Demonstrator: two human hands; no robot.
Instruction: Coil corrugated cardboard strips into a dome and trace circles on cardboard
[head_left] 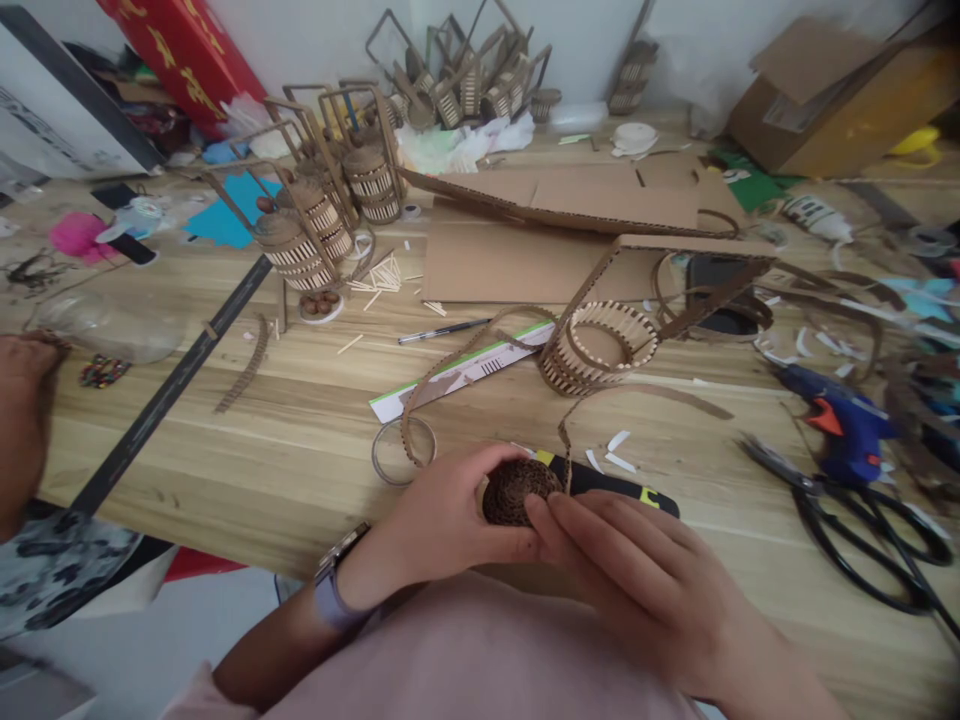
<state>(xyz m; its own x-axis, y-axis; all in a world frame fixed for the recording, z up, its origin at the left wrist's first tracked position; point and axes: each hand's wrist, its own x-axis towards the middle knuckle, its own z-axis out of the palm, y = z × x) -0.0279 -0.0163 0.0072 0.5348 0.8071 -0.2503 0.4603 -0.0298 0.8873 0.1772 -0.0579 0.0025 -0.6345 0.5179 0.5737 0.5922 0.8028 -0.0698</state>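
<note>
A tightly wound coil of brown corrugated cardboard strip [511,490] sits in my left hand [457,515], its thumb and fingers curled round the edge. At the coil's right side, my right hand [630,560] pinches the rim, where a loose cardboard strip [568,445] runs up from it. Beneath the hands lies a black and yellow utility knife [652,497], partly hidden. Ahead stands a small round basket [600,345] of cardboard and light sticks with a tall handle. A roll of clear tape [403,452] lies left of the coil.
Black scissors [814,490] and a blue glue gun [851,420] lie at right. Finished baskets [296,250] stand at back left, near loose matchsticks [386,277]. Cardboard sheets [487,250] lie behind a pen [442,332]. Another person's hand [26,400] rests at far left.
</note>
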